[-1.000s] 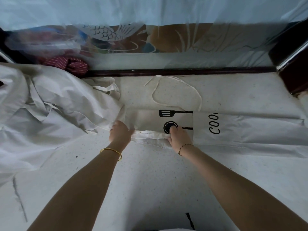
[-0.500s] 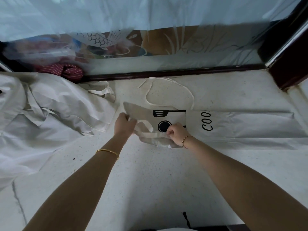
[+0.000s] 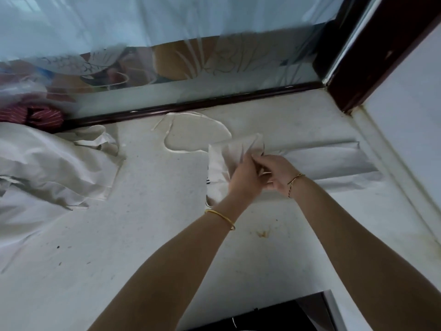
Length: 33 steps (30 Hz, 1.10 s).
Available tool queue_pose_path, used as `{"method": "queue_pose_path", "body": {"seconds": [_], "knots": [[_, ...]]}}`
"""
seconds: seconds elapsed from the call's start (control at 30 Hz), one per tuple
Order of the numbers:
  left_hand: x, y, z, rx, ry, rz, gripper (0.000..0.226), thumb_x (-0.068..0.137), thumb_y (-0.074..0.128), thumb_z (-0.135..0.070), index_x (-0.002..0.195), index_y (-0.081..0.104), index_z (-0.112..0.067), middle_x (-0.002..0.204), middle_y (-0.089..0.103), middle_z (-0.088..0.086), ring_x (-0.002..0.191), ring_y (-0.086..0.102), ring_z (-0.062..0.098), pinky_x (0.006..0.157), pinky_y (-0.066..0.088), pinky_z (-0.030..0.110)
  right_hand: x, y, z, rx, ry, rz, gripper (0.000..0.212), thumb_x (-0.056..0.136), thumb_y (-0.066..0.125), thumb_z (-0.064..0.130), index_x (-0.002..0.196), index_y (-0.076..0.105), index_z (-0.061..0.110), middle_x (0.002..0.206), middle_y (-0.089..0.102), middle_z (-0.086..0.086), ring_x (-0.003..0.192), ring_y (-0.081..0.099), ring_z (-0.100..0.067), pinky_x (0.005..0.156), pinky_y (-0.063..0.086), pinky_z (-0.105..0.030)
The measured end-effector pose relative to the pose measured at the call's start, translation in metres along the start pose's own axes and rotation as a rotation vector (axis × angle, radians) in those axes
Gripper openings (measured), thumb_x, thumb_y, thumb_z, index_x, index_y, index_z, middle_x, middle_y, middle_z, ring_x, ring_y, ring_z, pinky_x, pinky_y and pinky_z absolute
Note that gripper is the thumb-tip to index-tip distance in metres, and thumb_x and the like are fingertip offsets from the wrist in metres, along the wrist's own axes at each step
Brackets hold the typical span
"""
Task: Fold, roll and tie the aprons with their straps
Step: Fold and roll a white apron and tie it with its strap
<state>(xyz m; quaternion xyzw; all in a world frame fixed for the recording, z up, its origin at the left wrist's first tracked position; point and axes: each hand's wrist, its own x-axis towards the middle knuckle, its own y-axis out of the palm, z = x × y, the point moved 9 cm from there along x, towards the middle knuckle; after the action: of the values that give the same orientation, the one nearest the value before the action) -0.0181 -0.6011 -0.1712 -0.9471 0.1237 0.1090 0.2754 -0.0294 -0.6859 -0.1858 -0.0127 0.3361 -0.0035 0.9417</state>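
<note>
both arms reach forward, left hand [image 3: 244,178] and right hand [image 3: 279,173] gripping apron [image 3: 324,161].

The left hand [image 3: 243,179] is crossing over to meet the right hand [image 3: 278,174], and both are bunching up the printed end of the apron [image 3: 223,158]. That end is lifting and folding over just above the fingers [image 3: 260,161], its print turning mostly out of sight.

Print on apron [image 3: 235,152] mostly hidden under fold and left hand [image 3: 245,179], fingertips lost in cloth; pile [image 3: 47,168] cut by left edge.
</note>
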Motion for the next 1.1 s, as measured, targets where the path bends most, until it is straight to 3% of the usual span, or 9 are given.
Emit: {"method": "queue_pose_path", "body": {"seconds": [0.1, 0.17, 0.3, 0.43, 0.57, 0.77, 0.87, 0.93, 1.1], "knots": [[0.002, 0.040, -0.012, -0.135, -0.023, 0.223, 0.050, 0.072, 0.079, -0.015, 0.114, 0.052, -0.007, 0.095, 0.065, 0.003, 0.089, 0.062, 0.013, 0.083, 0.052, 0.030, 0.008, -0.038, -0.005, 0.022, -0.001, -0.135, 0.017, 0.091, 0.059, 0.020, 0.078, 0.062, 0.010, 0.071, 0.062, -0.005, 0.066, 0.059, -0.017, 0.058, 0.049, -0.028], [-0.004, 0.048, -0.021, -0.133, 0.002, 0.301, 0.022, 0.078, 0.070, -0.005, 0.098, 0.060, -0.010, 0.081, 0.063, 0.002, 0.074, 0.060, 0.012, 0.070, 0.051, 0.025, 0.015, -0.058, -0.013, -0.040, 0.029, -0.194, 0.016, 0.091, 0.057, 0.011, 0.076, 0.060, 0.009, 0.072, 0.060, -0.008, 0.068, 0.059, -0.023, 0.057, 0.050, -0.029], [-0.007, 0.001, -0.021, -0.187, 0.090, -0.054, 0.019, 0.084, 0.048, 0.004, 0.082, 0.057, -0.013, 0.080, 0.060, 0.005, 0.068, 0.058, 0.019, 0.064, 0.049, 0.032, 0.029, -0.082, -0.034, -0.218, 0.100, -0.269, 0.027, 0.091, 0.054, 0.006, 0.064, 0.050, 0.010, 0.064, 0.048, -0.008, 0.057, 0.046, -0.020, 0.052, 0.038, -0.024], [0.005, -0.048, 0.017, 0.115, 0.068, -0.361, 0.037, 0.085, 0.043, 0.007, 0.114, 0.061, -0.008, 0.114, 0.058, 0.007, 0.102, 0.052, 0.019, 0.088, 0.037, 0.019, 0.043, -0.096, -0.033, -0.744, 0.036, -0.364, 0.043, 0.094, 0.046, 0.011, 0.056, 0.027, 0.012, 0.061, 0.032, -0.006, 0.058, 0.033, -0.019, 0.052, 0.025, -0.028], [0.042, -0.054, 0.041, 0.244, 0.028, -0.201, 0.050, 0.090, 0.040, 0.003, 0.136, 0.046, -0.014, 0.137, 0.049, 0.004, 0.126, 0.035, 0.027, 0.109, 0.029, 0.034, 0.050, -0.103, -0.037, -0.897, -0.023, -0.424, 0.042, 0.098, 0.042, 0.022, 0.060, 0.026, 0.015, 0.066, 0.037, -0.001, 0.079, 0.043, -0.022, 0.066, 0.029, -0.029], [0.087, -0.027, 0.046, 0.574, -0.024, 0.081, 0.036, 0.101, 0.033, -0.024, 0.130, 0.054, -0.021, 0.129, 0.054, 0.008, 0.122, 0.036, 0.033, 0.103, 0.034, 0.042, 0.059, -0.105, -0.042, -0.975, -0.051, -0.413, 0.041, 0.099, 0.044, 0.025, 0.063, 0.026, 0.018, 0.098, 0.059, -0.019, 0.100, 0.058, -0.033, 0.070, 0.035, -0.031], [0.095, -0.025, 0.056, 0.738, -0.070, 0.068, 0.034, 0.100, 0.033, -0.026, 0.124, 0.055, -0.015, 0.121, 0.050, 0.015, 0.115, 0.040, 0.036, 0.094, 0.039, 0.044, 0.063, -0.110, -0.041, -1.007, -0.031, -0.434, 0.015, 0.099, 0.042, 0.016, 0.093, 0.053, 0.008, 0.119, 0.055, -0.019, 0.111, 0.055, -0.036, 0.084, 0.043, -0.037], [0.095, -0.023, 0.062, 0.805, -0.056, 0.038, 0.033, 0.099, 0.036, -0.025, 0.123, 0.052, -0.011, 0.121, 0.047, 0.016, 0.114, 0.041, 0.037, 0.092, 0.040, 0.043, 0.065, -0.116, -0.039, -1.058, 0.000, -0.477, 0.027, 0.099, 0.042, 0.013, 0.122, 0.049, 0.003, 0.126, 0.049, -0.017, 0.114, 0.053, -0.035, 0.091, 0.044, -0.039], [0.089, -0.017, 0.066, 0.845, 0.010, -0.096, 0.030, 0.099, 0.040, -0.024, 0.120, 0.048, -0.004, 0.120, 0.047, 0.017, 0.110, 0.043, 0.034, 0.086, 0.042, 0.038, 0.070, -0.128, -0.036, -1.130, 0.011, -0.497, 0.032, 0.097, 0.044, 0.013, 0.128, 0.043, 0.003, 0.126, 0.048, -0.016, 0.115, 0.050, -0.033, 0.094, 0.043, -0.039]]}}
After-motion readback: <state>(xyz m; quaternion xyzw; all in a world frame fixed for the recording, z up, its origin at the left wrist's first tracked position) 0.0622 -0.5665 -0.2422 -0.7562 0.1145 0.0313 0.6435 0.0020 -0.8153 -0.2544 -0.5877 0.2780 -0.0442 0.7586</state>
